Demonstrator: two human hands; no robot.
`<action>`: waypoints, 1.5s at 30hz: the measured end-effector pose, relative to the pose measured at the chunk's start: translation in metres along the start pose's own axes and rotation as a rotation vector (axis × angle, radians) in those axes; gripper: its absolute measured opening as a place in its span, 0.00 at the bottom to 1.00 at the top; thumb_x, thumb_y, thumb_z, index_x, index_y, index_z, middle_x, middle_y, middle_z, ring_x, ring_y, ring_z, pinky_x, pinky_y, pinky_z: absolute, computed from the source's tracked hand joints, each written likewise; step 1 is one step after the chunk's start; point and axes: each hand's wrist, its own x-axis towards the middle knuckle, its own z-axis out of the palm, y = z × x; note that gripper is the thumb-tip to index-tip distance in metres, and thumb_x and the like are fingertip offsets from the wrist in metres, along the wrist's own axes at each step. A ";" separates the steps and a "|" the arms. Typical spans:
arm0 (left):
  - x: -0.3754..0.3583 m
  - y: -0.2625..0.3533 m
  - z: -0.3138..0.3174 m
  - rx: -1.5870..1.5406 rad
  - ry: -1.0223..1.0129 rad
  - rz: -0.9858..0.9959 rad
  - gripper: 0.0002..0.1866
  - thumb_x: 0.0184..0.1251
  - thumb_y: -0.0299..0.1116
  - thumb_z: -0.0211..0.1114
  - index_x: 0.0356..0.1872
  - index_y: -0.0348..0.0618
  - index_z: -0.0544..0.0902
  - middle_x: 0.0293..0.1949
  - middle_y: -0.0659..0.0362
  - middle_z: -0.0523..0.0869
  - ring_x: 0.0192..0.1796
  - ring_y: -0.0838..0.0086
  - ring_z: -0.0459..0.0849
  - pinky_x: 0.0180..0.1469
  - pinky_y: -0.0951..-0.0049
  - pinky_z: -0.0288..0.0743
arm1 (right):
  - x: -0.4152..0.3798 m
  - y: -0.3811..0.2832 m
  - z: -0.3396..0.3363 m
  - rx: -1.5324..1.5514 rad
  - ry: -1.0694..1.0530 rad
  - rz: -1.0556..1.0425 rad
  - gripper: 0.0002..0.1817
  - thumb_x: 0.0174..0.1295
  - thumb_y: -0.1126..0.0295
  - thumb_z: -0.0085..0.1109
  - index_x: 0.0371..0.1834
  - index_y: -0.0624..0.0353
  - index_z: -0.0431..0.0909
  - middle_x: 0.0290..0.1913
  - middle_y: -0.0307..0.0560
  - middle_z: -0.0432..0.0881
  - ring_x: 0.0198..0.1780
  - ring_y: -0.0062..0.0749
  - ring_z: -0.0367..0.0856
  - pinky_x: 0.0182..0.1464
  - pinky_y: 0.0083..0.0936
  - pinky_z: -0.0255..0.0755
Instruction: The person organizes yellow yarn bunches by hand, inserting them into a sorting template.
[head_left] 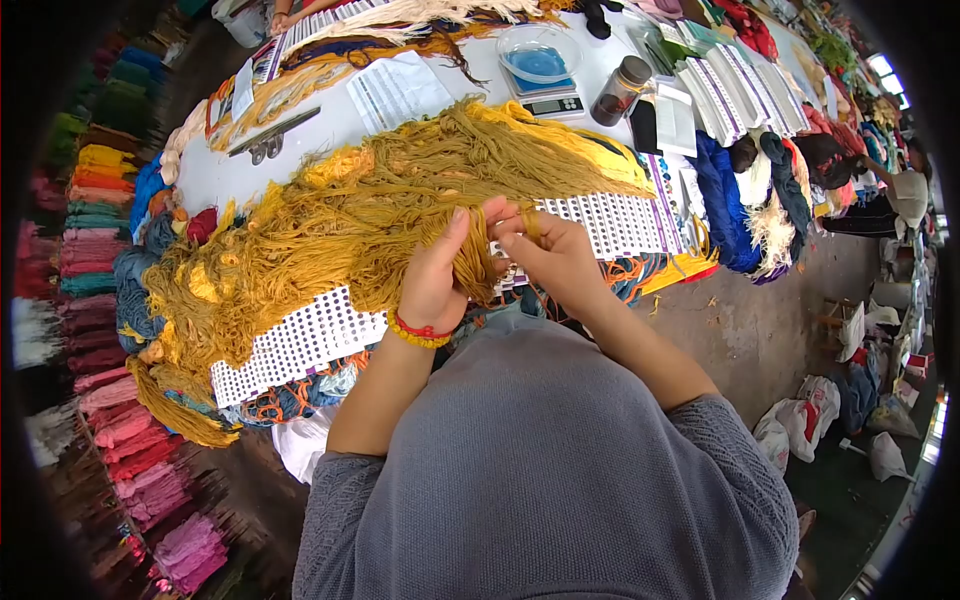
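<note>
A bundle of olive-gold yarn [474, 262] hangs in front of my body, between my two hands. My left hand [432, 272], with a red and yellow band at the wrist, curls around the bundle, its thumb pointing up. At the bundle's right side, my right hand [556, 250] has its fingers bent together on a few strands of the yarn. Part of the fingers is hidden behind the yarn. Beneath both hands spreads a large heap of loose gold and olive yarn [300, 230], lying over white cards with rows of dark dots [300, 338].
Beyond the heap are a paper sheet [398, 92], a scale [552, 106] carrying a clear bowl [538, 52], and a dark jar [622, 90]. Blue yarn hanks [722, 200] hang at the table's right edge. Coloured yarn stacks [100, 250] stand left. Another person [905, 195] is far right.
</note>
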 end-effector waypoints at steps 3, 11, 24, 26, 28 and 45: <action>0.001 -0.002 0.003 0.022 -0.057 0.029 0.25 0.70 0.44 0.38 0.56 0.33 0.66 0.56 0.51 0.70 0.54 0.69 0.72 0.52 0.70 0.68 | 0.004 0.008 -0.001 -0.163 -0.054 -0.006 0.08 0.57 0.74 0.54 0.36 0.68 0.75 0.27 0.40 0.78 0.26 0.16 0.74 0.29 0.13 0.68; 0.001 -0.003 0.001 -0.006 -0.070 0.031 0.25 0.70 0.43 0.38 0.56 0.31 0.65 0.56 0.49 0.69 0.56 0.68 0.71 0.57 0.69 0.65 | 0.004 0.010 0.002 -0.063 -0.012 -0.051 0.04 0.56 0.75 0.53 0.32 0.66 0.74 0.26 0.38 0.77 0.26 0.16 0.73 0.29 0.13 0.68; 0.005 -0.015 -0.005 0.177 0.119 0.268 0.09 0.59 0.25 0.58 0.39 0.33 0.78 0.39 0.55 0.81 0.40 0.74 0.79 0.44 0.75 0.73 | 0.001 0.008 0.005 0.127 0.051 -0.116 0.02 0.57 0.77 0.51 0.31 0.63 0.74 0.26 0.34 0.75 0.21 0.06 0.63 0.21 0.07 0.55; 0.004 -0.013 -0.003 0.155 0.109 0.271 0.08 0.60 0.26 0.57 0.38 0.33 0.78 0.39 0.55 0.81 0.40 0.74 0.79 0.44 0.75 0.73 | -0.001 0.003 0.004 0.146 0.033 -0.086 0.03 0.57 0.76 0.51 0.31 0.63 0.74 0.24 0.33 0.75 0.20 0.07 0.62 0.21 0.08 0.55; 0.003 -0.011 0.001 0.146 0.133 0.249 0.08 0.61 0.28 0.56 0.38 0.33 0.78 0.37 0.57 0.81 0.38 0.75 0.79 0.42 0.75 0.73 | -0.002 0.002 0.002 0.165 0.014 -0.055 0.03 0.57 0.75 0.50 0.31 0.62 0.74 0.23 0.33 0.74 0.19 0.07 0.61 0.20 0.08 0.54; 0.000 -0.003 0.004 0.104 0.049 0.146 0.11 0.60 0.29 0.55 0.40 0.32 0.77 0.23 0.65 0.72 0.28 0.80 0.69 0.33 0.80 0.63 | -0.001 0.003 -0.005 0.054 -0.050 0.020 0.08 0.58 0.71 0.53 0.36 0.64 0.75 0.22 0.34 0.74 0.18 0.11 0.64 0.20 0.09 0.58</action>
